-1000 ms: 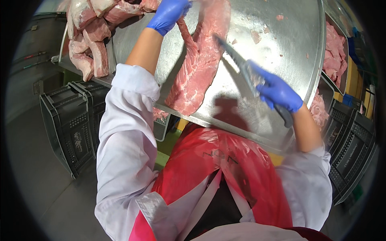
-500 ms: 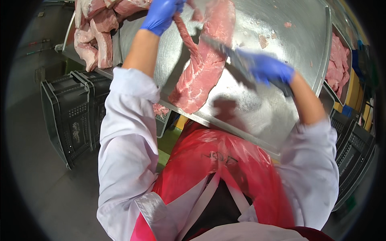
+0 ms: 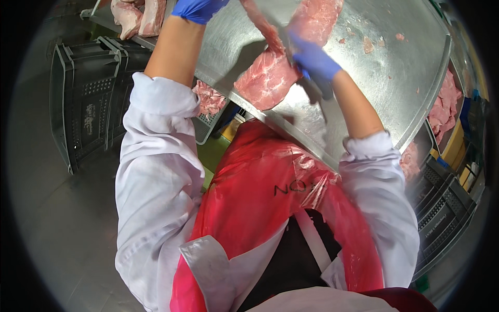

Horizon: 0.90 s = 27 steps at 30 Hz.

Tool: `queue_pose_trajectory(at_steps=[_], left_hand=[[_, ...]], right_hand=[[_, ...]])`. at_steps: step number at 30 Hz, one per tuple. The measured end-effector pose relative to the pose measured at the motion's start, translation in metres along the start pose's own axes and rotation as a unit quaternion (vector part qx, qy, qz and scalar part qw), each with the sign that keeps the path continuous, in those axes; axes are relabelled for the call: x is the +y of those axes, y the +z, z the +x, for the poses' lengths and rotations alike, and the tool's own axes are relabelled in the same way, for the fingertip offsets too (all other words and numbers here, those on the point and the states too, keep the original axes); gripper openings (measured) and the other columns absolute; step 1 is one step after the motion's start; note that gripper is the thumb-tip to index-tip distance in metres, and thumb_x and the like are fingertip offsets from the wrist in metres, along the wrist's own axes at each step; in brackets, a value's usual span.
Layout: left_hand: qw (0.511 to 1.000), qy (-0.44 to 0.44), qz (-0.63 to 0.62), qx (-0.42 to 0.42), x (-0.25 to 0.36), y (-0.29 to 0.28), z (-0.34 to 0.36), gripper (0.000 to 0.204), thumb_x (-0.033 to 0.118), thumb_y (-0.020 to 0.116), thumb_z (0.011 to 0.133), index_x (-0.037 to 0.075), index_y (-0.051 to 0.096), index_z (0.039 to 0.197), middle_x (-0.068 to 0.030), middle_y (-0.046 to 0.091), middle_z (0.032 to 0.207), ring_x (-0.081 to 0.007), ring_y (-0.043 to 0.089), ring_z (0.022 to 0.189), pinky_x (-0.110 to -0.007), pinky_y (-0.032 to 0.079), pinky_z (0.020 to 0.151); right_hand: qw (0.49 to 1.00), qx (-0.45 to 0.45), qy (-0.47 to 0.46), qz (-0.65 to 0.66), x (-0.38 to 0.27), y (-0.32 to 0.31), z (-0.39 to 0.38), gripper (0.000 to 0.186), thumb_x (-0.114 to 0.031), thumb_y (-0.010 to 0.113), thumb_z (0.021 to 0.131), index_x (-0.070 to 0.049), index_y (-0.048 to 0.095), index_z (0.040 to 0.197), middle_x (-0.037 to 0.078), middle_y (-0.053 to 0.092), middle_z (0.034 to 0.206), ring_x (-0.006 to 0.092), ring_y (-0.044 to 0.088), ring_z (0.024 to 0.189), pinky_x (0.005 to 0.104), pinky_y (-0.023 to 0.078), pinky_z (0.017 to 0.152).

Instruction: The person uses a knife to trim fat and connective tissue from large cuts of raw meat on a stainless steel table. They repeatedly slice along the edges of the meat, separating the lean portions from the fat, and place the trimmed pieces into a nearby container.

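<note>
A long pink slab of boneless pork loin point(image 3: 267, 80) lies on the steel work table point(image 3: 374, 88), running away from me. From it a narrow strip of meat point(image 3: 262, 23) rises toward my left hand point(image 3: 198, 9), which is cut off by the upper edge. The fingertips are out of sight, but the strip stretches up taut beside them. My right hand point(image 3: 314, 60), in a blue glove like the left, is closed around a knife point(image 3: 326, 89) against the loin's right side. Motion smears the blade where it meets the strip.
Larger meat pieces point(image 3: 132, 18) are heaped at the far left. Grey crates point(image 3: 83, 104) stand below them, and another dark crate point(image 3: 442, 208) at the right. Trimmings point(image 3: 209, 98) fill a basket under the near edge. More meat point(image 3: 446, 104) sits in a right-hand container. Small scraps point(image 3: 368, 44) dot the table.
The whole view has shifted, so the table sits higher. My right hand with the knife has come leftward, from beside the loin to against it. The strip still runs up to my left hand.
</note>
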<state>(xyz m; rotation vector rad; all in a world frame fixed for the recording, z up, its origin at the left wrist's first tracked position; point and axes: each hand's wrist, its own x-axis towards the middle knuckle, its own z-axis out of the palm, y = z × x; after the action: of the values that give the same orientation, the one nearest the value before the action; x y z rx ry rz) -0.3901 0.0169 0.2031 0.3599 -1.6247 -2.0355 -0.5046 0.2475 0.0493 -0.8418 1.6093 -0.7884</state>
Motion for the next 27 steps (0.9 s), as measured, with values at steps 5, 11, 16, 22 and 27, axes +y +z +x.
queue_pose_trajectory(at_steps=[5,11,16,22,27], left_hand=[[0.998,0.007,0.057,-0.017,0.033,0.005,-0.015,0.012,-0.001,0.053,0.088,0.005,0.056,0.098,0.0011,0.053,0.073,-0.0072,0.043,0.054,-0.023,0.036,0.050],[0.998,0.021,-0.001,-0.057,0.046,0.025,-0.018,0.008,0.000,0.052,0.088,0.006,0.053,0.093,-0.0004,0.053,0.071,-0.0084,0.043,0.052,-0.023,0.034,0.048],[0.996,0.071,0.017,-0.043,0.099,0.005,-0.057,0.009,-0.002,0.050,0.087,0.006,0.051,0.091,-0.0011,0.052,0.070,-0.0088,0.042,0.052,-0.023,0.034,0.048],[0.987,0.106,-0.032,-0.120,0.137,-0.005,-0.102,0.013,-0.002,0.052,0.086,0.008,0.050,0.079,0.0020,0.046,0.066,-0.0078,0.036,0.050,-0.024,0.030,0.047],[0.983,0.134,0.033,-0.121,0.181,-0.049,-0.138,0.004,0.001,0.051,0.087,0.004,0.053,0.087,0.0037,0.044,0.065,-0.0075,0.037,0.049,-0.023,0.031,0.045]], right_hand=[[0.991,-0.053,0.061,-0.106,-0.002,0.041,-0.091,0.076,-0.019,0.050,0.091,-0.028,0.022,0.161,0.018,0.069,0.088,0.0251,0.067,0.066,0.0375,0.055,0.071],[0.984,0.088,-0.030,-0.155,0.013,0.077,-0.022,0.075,-0.013,0.049,0.092,-0.028,0.024,0.161,0.012,0.064,0.081,0.0171,0.060,0.060,0.0330,0.053,0.062],[0.989,-0.086,0.111,-0.051,0.027,0.108,-0.140,0.073,-0.021,0.048,0.095,-0.028,0.020,0.162,0.017,0.070,0.088,0.0204,0.065,0.067,0.0383,0.054,0.070],[0.991,0.008,0.046,-0.125,0.016,0.138,-0.057,0.076,-0.017,0.050,0.094,-0.028,0.018,0.162,0.014,0.069,0.085,0.0228,0.066,0.071,0.0359,0.054,0.069],[0.991,-0.061,0.094,-0.078,0.001,0.152,-0.130,0.075,-0.021,0.048,0.095,-0.028,0.016,0.162,0.016,0.069,0.086,0.0240,0.068,0.071,0.0361,0.055,0.076]])
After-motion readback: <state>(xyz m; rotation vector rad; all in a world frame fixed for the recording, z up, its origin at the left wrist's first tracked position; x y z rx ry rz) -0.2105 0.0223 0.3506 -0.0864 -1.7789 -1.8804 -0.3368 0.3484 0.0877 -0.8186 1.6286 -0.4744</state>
